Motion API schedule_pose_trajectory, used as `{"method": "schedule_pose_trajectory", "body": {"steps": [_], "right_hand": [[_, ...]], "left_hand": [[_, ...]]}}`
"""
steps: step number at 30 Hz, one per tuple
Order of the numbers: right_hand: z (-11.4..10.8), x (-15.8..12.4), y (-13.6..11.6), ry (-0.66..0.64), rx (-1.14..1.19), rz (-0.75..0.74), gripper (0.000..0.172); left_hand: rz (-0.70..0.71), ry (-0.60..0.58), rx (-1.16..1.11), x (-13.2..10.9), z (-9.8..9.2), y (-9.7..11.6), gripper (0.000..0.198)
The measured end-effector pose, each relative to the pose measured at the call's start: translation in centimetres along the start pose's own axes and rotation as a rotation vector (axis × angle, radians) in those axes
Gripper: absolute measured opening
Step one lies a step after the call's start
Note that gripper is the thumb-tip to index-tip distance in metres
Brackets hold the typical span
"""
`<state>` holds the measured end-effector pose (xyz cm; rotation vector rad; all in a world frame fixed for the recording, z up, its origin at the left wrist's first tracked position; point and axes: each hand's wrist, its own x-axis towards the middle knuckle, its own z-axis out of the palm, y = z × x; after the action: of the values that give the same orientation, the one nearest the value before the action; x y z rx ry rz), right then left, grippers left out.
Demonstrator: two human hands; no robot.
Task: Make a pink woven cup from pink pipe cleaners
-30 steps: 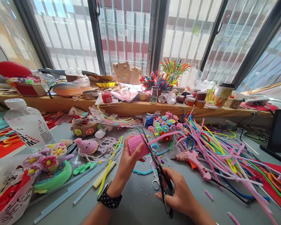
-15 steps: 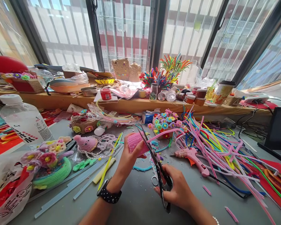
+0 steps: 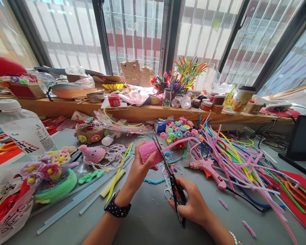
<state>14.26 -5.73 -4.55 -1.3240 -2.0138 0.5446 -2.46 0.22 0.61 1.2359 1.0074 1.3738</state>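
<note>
My left hand is closed around a pink piece coiled from pipe cleaner. A pink pipe cleaner strand runs off it to the right, toward the pile. In my right hand are black-handled scissors, fingers in the loops. Their blades point up and away, lying across the strand right beside the pink piece. Whether the strand is cut through I cannot tell. Under the scissors lies a smaller silver-looking pair with a ring handle, partly hidden.
A pink glue gun with a black cord lies right of my hands, before a heap of pipe cleaners. Glue sticks, a pink figure, pearl strings and a bottle are at left. Pink offcuts lie front right.
The view has shifted slightly. My hands, the pink piece and the scissors keep nearly the same pose, with the blades still across the strand.
</note>
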Motion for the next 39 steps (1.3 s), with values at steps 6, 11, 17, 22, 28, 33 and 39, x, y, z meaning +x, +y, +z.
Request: {"method": "schedule_pose_trajectory", "body": {"steps": [6,11,17,22,28,33,39], "right_hand": [[-0.01,-0.05,0.0,-0.017,0.008,0.016,0.025],[0.1,-0.05,0.13,0.012,0.017,0.0,0.023],[0.06,0.02,-0.4,0.028,0.04,0.021,0.017],[0.19,0.04,-0.36,0.028,0.054,0.027,0.017],[0.18,0.26,-0.25,-0.011,0.098,0.028,0.02],[0.22,0.31,-0.19,-0.007,0.105,0.008,0.026],[0.67,0.22,0.12,0.014,0.079,0.012,0.021]], "left_hand": [[0.042,-0.045,0.13,0.06,-0.2,-0.19,0.049],[0.037,-0.006,0.099,-0.09,0.17,-0.4,0.048],[0.012,0.009,0.017,-0.09,0.43,-0.51,0.047],[-0.011,0.038,-0.005,-0.18,0.66,-0.52,0.048],[0.01,0.035,0.067,0.02,0.21,-0.43,0.046],[-0.001,-0.029,0.119,0.17,-0.23,-0.67,0.043],[-0.03,-0.015,0.106,0.08,-0.09,-0.86,0.044]]}}
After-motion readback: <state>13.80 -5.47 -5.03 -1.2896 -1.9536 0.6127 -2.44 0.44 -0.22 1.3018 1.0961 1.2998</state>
